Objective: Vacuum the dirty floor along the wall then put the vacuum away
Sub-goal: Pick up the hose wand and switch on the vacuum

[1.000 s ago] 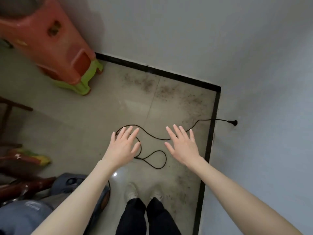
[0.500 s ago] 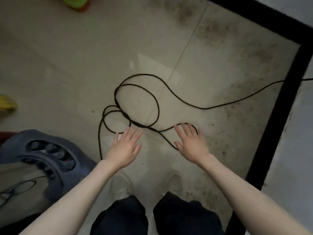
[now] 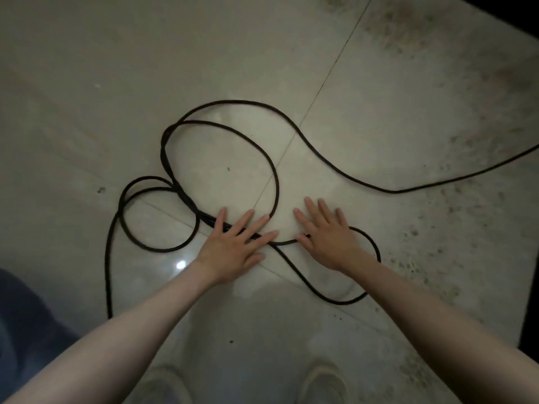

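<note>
Tiled floor (image 3: 87, 83) fills the view, bare to the left; a dark border (image 3: 529, 330) edges the right. Left hand (image 3: 233, 243) and right hand (image 3: 329, 234) hover flat with fingers spread, grasping nothing, over the black cord (image 3: 274, 176) — coiled in loose overlapping loops, one end trailing right across dirt specks (image 3: 437, 243).

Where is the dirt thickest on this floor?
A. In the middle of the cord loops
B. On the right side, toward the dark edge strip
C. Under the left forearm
B: dark specks and smudges crowd the floor on the right, while the tiles inside the cord loops look mostly clean.
</note>
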Tool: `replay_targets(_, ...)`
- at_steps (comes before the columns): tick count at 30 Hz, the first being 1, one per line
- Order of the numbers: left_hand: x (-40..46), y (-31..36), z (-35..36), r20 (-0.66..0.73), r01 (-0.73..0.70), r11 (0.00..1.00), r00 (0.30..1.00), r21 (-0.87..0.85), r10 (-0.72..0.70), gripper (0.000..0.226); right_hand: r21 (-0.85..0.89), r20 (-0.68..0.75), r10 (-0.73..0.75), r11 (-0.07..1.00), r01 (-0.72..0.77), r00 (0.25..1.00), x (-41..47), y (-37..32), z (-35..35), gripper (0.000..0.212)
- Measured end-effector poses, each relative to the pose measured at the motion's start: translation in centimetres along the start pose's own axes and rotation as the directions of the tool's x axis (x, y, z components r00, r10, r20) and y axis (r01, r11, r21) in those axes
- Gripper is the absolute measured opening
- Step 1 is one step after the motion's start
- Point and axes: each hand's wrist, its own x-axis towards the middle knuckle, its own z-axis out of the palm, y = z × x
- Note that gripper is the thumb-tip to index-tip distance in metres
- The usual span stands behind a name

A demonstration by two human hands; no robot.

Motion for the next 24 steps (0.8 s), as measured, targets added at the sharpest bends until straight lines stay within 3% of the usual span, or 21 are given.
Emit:
replay_targets(8,-4.9,-7.2,1.6,0.004,0.346,0.932,0.938,-0.108,-0.348,0.067,0.017,-0.026,-0.106,0.994,0.106,0.994,3.4,-4.2,-2.5,0.058)
replay_targets(11,-6.1,-9.9,2.0,-0.069,0.49,0.859,0.862,-0.147,-0.503,0.068,0.05,-0.044,-0.134,0.989,0.136,0.99,4.6,-6.0,-3.0,0.057)
replay_targets(16,-7.0,-11.6,0.8,0.086,0.7,0.701,0.713,-0.137,-0.696,0.063,0.008,-0.084,-0.171,0.985,0.172,0.982,5.5,-7.7,-3.6,0.059)
replay_targets(21,-4.6,-8.5,0.3,0.037,0.6,0.754,0.788,-0.266,-0.614,0.074,-0.017,-0.026,-0.198,0.98,0.198,0.98,6.3,-8.5,-3.5,0.061)
replay_targets(24,-4.5,-8.9,2.1,-0.008,0.55,0.799,0.822,-0.241,-0.569,0.077,-0.035,-0.034,-0.191,0.981,0.19,0.981,6.3,-8.3,-3.3,0.06)
